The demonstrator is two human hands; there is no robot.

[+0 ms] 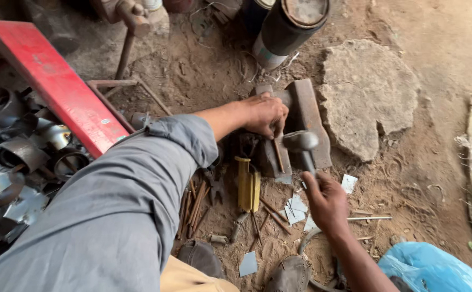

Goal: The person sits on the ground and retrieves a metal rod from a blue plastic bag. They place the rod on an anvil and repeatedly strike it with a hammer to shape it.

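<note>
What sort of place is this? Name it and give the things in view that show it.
Probably a small metalworking or smithing workshop on a dirt floor. The left hand steadies a thin rod on an anvil while the right hand holds a hammer. Scrap metal lies piled to the left.

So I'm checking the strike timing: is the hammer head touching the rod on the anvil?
Cannot tell. In the head view the hammer head overlaps the anvil beside the rod; no gap or contact shows plainly.
</note>
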